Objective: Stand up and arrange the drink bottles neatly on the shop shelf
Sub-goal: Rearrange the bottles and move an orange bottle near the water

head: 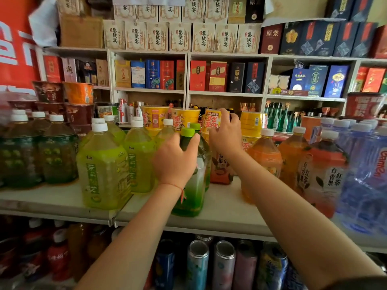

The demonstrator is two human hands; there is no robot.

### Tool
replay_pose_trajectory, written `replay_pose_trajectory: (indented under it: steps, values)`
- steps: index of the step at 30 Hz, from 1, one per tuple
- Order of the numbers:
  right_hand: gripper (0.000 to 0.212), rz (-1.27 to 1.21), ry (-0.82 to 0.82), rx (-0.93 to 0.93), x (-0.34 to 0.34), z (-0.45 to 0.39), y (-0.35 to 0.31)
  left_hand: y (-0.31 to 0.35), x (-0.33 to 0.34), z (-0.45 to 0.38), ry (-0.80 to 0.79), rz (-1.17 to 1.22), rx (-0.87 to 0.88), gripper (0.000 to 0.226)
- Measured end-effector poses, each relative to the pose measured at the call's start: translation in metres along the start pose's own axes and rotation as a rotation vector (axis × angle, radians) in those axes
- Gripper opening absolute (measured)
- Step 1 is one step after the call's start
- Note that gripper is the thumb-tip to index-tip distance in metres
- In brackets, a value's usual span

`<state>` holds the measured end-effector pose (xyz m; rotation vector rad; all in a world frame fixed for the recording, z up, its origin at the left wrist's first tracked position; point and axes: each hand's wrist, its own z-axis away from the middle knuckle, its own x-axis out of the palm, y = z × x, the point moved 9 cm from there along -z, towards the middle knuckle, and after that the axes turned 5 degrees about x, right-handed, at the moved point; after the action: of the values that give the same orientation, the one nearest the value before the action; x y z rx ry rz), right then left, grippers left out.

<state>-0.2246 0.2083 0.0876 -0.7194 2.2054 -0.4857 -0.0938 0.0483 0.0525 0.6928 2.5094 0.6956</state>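
Two bare arms reach in from the bottom. The left hand (pixel 174 162) wraps its fingers and thumb around the shoulder of a green bottle (pixel 191 185) with a green cap. This bottle stands near the front of the white shelf (pixel 226 214), in the gap between the yellow-green tea bottles (pixel 104 164) and the orange drink bottles (pixel 265 162). A second green-capped bottle stands touching it just behind.

The green bottle is big and looks full, so it is probably heavy. The plastic is smooth and may bend a little when squeezed. A good place to hold it is the narrow part under the cap, with the other hand low on the body if it must be lifted. Sliding it along the shelf is likely easier than lifting.

The right hand (pixel 225 132) reaches farther back, its fingers curled over something between the yellow noodle cups (pixel 184 118). I cannot tell if it really holds it, because the hand hides it.

The shelf is flat and smooth, and bottles crowd both sides. Dark green bottles (pixel 56 155) stand on the left and big clear water bottles (pixel 364 170) on the right. Behind, on the back shelves, are rows of boxes (pixel 180 37). Below the shelf are cans (pixel 198 264) and more bottles.
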Motion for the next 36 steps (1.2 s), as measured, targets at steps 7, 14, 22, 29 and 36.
replay_pose_trajectory:
  steps: [7,14,22,29,36]
  values:
    - [0.032,0.016,-0.035,0.027,0.004,-0.024,0.015,0.001,0.012,-0.004,0.039,0.044,0.064,0.037]
    - [0.019,0.270,0.110,-0.199,-0.037,0.003,-0.006,-0.001,0.018,-0.007,0.063,0.069,0.083,0.041]
    - [0.024,0.367,0.080,-0.258,-0.059,0.042,-0.026,-0.011,0.021,0.010,0.179,0.129,0.127,0.051]
    - [0.034,0.175,-0.065,-0.059,-0.094,0.037,-0.024,-0.007,0.037,0.023,-0.003,-0.028,0.072,0.059]
    - [0.022,-0.045,-0.116,-0.024,-0.124,0.047,-0.013,0.079,0.037,0.067,-0.294,0.589,0.162,0.067]
